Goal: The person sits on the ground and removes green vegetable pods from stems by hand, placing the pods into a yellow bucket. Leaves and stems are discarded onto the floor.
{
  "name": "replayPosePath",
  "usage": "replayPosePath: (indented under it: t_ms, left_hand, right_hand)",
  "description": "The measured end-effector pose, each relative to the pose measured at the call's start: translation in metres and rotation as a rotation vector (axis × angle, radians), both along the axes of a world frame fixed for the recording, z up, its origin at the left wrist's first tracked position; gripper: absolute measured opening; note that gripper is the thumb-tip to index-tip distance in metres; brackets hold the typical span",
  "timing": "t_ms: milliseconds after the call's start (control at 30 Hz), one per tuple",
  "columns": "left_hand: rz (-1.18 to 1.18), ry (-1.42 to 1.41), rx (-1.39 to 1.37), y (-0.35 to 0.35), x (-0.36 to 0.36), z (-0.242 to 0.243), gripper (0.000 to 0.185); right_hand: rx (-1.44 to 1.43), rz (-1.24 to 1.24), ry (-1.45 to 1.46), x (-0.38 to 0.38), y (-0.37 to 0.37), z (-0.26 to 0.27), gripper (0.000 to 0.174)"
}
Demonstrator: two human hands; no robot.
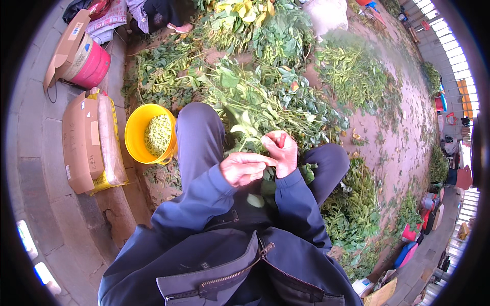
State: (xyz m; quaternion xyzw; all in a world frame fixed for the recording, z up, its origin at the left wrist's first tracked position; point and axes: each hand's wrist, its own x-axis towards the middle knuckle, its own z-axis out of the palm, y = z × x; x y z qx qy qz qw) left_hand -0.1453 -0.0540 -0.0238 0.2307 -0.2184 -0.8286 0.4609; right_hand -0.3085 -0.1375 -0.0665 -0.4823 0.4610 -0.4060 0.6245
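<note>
My left hand [245, 168] reaches across in front of my lap, its forefinger stretched out against the heel of my right hand. Curled into a loose fist, my right hand [285, 153] has something small and red [282, 140] at its fingers, too small to name. Whether either hand holds a pod is hidden. Just beyond them lie cut bean plants [252, 99], leafy and pod-bearing, apparently soybean, heaped between my knees. Left of my left knee stands a yellow plastic bucket [137, 130], partly filled with shelled green beans [158, 134].
An open cardboard box [82, 137] and a pink-and-white bucket [92, 63] sit on the paved ledge [57, 145] at left. Another person's leg and pink shoe [180, 28] show at the top. More plant heaps [352, 72] and a white sack [327, 15] lie ahead.
</note>
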Motion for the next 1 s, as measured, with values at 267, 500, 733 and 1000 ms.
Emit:
replayPosePath:
  t_ms: [267,500,733,1000]
  left_hand:
    - [-0.299,-0.138,0.116,-0.004,-0.025,-0.058,0.026]
    - [0.041,-0.369,0.253,-0.008,-0.035,-0.072,0.024]
    - [0.207,-0.131,0.374,-0.006,-0.028,-0.071,0.018]
    - [0.267,0.147,0.347,0.0,-0.021,-0.065,0.036]
  right_hand:
    - [-0.497,0.224,0.568,-0.007,0.002,0.023,0.016]
    - [-0.72,0.329,0.795,-0.003,0.01,0.033,0.016]
    - [-0.467,0.307,0.514,-0.006,0.018,0.032,0.014]
    - [-0.289,0.148,0.256,-0.01,0.031,0.04,0.01]
